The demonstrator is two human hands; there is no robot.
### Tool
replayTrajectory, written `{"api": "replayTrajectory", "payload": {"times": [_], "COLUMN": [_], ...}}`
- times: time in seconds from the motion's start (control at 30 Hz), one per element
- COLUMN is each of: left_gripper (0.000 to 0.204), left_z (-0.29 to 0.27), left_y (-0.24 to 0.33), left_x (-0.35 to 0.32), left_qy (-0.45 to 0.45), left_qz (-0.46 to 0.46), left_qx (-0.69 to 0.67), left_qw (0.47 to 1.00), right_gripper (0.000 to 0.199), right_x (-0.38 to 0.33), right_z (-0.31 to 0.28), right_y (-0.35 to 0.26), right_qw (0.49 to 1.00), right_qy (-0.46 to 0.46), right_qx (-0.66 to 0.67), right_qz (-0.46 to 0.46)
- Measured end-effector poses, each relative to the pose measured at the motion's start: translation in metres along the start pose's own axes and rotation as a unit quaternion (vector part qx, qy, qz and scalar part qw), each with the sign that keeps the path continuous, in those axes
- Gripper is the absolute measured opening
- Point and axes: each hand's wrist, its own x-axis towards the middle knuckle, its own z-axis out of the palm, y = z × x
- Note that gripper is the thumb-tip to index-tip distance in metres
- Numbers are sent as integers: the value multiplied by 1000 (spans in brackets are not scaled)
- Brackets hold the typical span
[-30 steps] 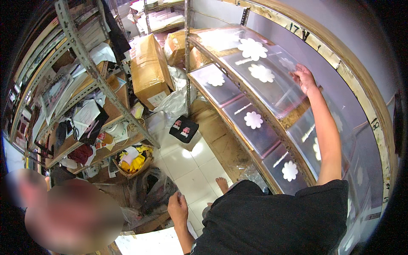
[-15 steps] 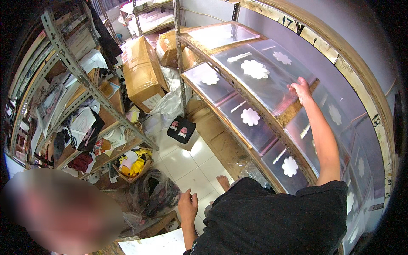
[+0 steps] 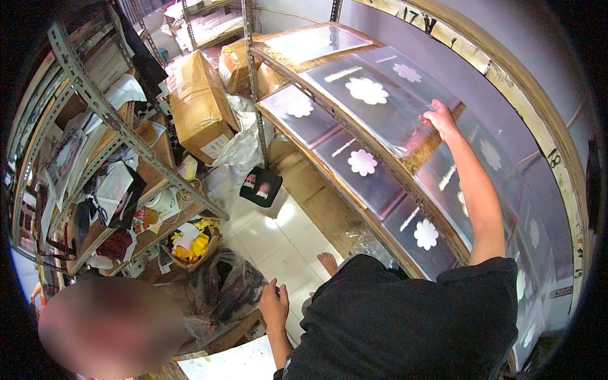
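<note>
My right hand reaches out over the sloping rack and rests by the right edge of a clear plastic sheet on the upper tier. Its fingers are curled with the thumb toward the left; whether they pinch the plastic I cannot make out. On that sheet shows a white scalloped flower shape and a white bar. My left hand hangs low in front of my body, fingers loosely bent and apart, with nothing in it. Beneath it lies a white sheet with specks.
Lower rack tiers carry more plastic sheets with flower shapes. Left stands a cluttered metal shelf. Cardboard boxes, a black folded cloth, a box of yellow cloth and a dark plastic bag are around the tiled floor. Another person's blurred head is lower left.
The view has shifted slightly, so the rack and shelves appear further left and up. My right hand stays by the same sheet edge; my left hand hangs much as before.
</note>
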Motion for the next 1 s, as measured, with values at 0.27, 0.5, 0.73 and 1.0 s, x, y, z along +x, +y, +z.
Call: {"api": "replayTrajectory", "payload": {"times": [0.27, 0.5, 0.73, 1.0], "left_gripper": [35, 34, 34, 34], "left_z": [0, 9, 10, 9], "left_y": [-1, -18, -17, -19], "left_x": [-9, -18, -28, -36], "left_qy": [-10, 22, 16, 21], "left_qz": [-4, 48, 45, 47], "left_qx": [12, 25, 27, 33], "left_qw": [1000, 998, 998, 998], "right_gripper": [74, 81, 87, 55], "right_x": [4, 11, 3, -59], "right_z": [-5, -6, -7, -10], "right_y": [0, 13, 6, -42], "right_qw": [999, 995, 956, 867], "right_qy": [-36, 13, 35, -85], "right_qx": [13, -98, -288, -374], "right_qz": [27, -14, -40, -317]}}
